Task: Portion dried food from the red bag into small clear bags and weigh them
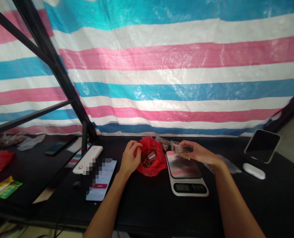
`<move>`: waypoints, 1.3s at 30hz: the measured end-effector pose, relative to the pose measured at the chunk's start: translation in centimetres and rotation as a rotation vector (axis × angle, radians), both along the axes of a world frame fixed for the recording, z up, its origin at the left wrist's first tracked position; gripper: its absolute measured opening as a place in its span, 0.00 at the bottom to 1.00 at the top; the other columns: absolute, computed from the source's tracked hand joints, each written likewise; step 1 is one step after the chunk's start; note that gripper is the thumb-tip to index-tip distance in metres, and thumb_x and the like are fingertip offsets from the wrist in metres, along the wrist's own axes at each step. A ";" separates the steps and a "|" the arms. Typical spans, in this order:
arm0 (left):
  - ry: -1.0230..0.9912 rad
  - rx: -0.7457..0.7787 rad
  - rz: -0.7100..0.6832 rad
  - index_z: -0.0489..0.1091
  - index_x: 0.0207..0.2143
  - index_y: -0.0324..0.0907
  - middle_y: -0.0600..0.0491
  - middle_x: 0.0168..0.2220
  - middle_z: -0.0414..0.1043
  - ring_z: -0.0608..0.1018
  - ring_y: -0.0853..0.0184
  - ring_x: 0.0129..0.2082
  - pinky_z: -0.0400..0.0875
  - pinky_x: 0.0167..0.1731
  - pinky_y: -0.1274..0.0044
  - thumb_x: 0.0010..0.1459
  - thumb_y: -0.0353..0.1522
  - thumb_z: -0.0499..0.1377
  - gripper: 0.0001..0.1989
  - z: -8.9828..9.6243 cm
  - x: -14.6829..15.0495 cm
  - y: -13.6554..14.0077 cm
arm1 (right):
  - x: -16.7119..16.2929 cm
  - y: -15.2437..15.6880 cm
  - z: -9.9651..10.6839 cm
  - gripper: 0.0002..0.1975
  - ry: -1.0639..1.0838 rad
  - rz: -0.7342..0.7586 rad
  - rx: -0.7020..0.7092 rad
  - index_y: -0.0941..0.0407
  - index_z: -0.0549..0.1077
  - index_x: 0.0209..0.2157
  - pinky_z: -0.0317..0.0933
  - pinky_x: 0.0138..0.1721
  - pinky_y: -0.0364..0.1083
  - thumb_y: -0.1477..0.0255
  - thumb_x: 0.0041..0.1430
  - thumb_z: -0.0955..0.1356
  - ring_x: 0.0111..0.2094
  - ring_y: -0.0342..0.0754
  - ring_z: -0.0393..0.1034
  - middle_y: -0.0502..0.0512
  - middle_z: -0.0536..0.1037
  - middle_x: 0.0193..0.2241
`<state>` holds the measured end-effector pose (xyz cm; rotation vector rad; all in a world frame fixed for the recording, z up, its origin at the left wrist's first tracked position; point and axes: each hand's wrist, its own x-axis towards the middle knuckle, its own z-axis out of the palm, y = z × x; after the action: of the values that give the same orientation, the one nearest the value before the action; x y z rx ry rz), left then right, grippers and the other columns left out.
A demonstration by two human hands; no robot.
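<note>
A red plastic bag [150, 170] stands with its mouth spread, holding small brown pieces [146, 161] and a small clear cup [151, 156]. My left hand [132, 157] grips the bag's left rim with bent fingers. Above the back of a white kitchen scale [173, 186] with a shiny metal plate [185, 168], my right hand [196, 152] pinches a small clear plastic bag [178, 148] with something brownish in it. Another small clear bag with contents [164, 144] lies behind the red bag. The digits on the scale's display are too blurred to read.
A lit phone [104, 180] and a white power bank [88, 158] lie left. To the right are a flat clear bag [227, 164], a white case [254, 171] and a propped dark-screened device [263, 146]. A black metal frame [64, 86] rises at left before a striped sheet [174, 76].
</note>
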<state>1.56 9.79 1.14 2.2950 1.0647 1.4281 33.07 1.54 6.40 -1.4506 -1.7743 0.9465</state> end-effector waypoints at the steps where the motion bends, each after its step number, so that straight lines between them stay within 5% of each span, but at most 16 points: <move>1: -0.001 -0.004 -0.001 0.73 0.39 0.45 0.50 0.42 0.71 0.76 0.64 0.44 0.72 0.47 0.72 0.62 0.25 0.52 0.11 0.0 0.0 0.0 | -0.9 0.2 0.2 0.18 0.062 0.002 0.010 0.55 0.76 0.42 0.67 0.44 0.51 0.58 0.54 0.73 0.41 0.53 0.73 0.55 0.79 0.39; 5: -0.018 -0.021 -0.002 0.73 0.39 0.45 0.51 0.41 0.70 0.76 0.65 0.44 0.72 0.47 0.72 0.63 0.25 0.52 0.11 0.0 0.0 0.0 | -5.2 1.3 -0.1 0.15 0.116 0.003 0.152 0.55 0.73 0.44 0.66 0.44 0.50 0.64 0.57 0.71 0.40 0.51 0.72 0.54 0.78 0.39; 9: -0.060 -0.014 0.039 0.73 0.39 0.44 0.50 0.42 0.69 0.76 0.65 0.43 0.72 0.46 0.73 0.62 0.24 0.52 0.12 0.0 0.0 0.1 | -9.1 1.9 -1.4 0.15 -0.076 0.033 0.423 0.53 0.73 0.48 0.64 0.51 0.53 0.76 0.60 0.67 0.46 0.52 0.70 0.56 0.75 0.45; 14: -0.092 -0.006 0.064 0.73 0.39 0.44 0.50 0.42 0.69 0.76 0.66 0.42 0.73 0.47 0.72 0.62 0.23 0.52 0.12 -0.1 0.0 0.1 | -10.8 2.0 -2.7 0.15 -0.269 0.043 0.532 0.52 0.73 0.43 0.63 0.53 0.56 0.82 0.56 0.66 0.48 0.55 0.67 0.57 0.73 0.43; 24: -0.102 -0.017 0.062 0.73 0.38 0.45 0.51 0.41 0.69 0.76 0.66 0.42 0.73 0.46 0.73 0.63 0.25 0.52 0.12 0.1 -0.1 0.1 | -9.1 2.5 -1.7 0.06 -0.237 -0.022 0.480 0.53 0.75 0.39 0.62 0.47 0.54 0.73 0.58 0.70 0.41 0.54 0.68 0.54 0.78 0.37; 30: -0.121 -0.025 0.061 0.73 0.38 0.44 0.51 0.41 0.69 0.76 0.66 0.41 0.73 0.45 0.73 0.62 0.24 0.52 0.12 0.1 -0.3 0.2 | -4.0 0.6 0.8 0.12 -0.092 0.032 0.058 0.54 0.76 0.38 0.66 0.42 0.50 0.60 0.59 0.70 0.40 0.52 0.72 0.53 0.78 0.37; 33: -0.110 -0.037 0.049 0.73 0.38 0.44 0.51 0.41 0.68 0.76 0.66 0.41 0.73 0.45 0.73 0.62 0.24 0.52 0.12 0.0 -0.3 0.3 | -1.7 -0.7 1.4 0.18 -0.117 0.106 -0.067 0.54 0.77 0.43 0.67 0.47 0.53 0.57 0.55 0.72 0.44 0.56 0.74 0.55 0.80 0.41; 39: -0.089 -0.038 0.049 0.73 0.39 0.45 0.51 0.41 0.68 0.76 0.66 0.41 0.73 0.44 0.74 0.62 0.25 0.52 0.12 -0.3 -0.2 0.4 | 0.5 -0.7 0.4 0.25 -0.136 -0.146 0.132 0.49 0.74 0.53 0.62 0.58 0.59 0.54 0.56 0.72 0.56 0.62 0.69 0.59 0.76 0.56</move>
<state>1.39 10.17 0.81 2.1713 1.1189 1.5001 33.60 0.84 6.76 -1.5662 -1.7638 0.6577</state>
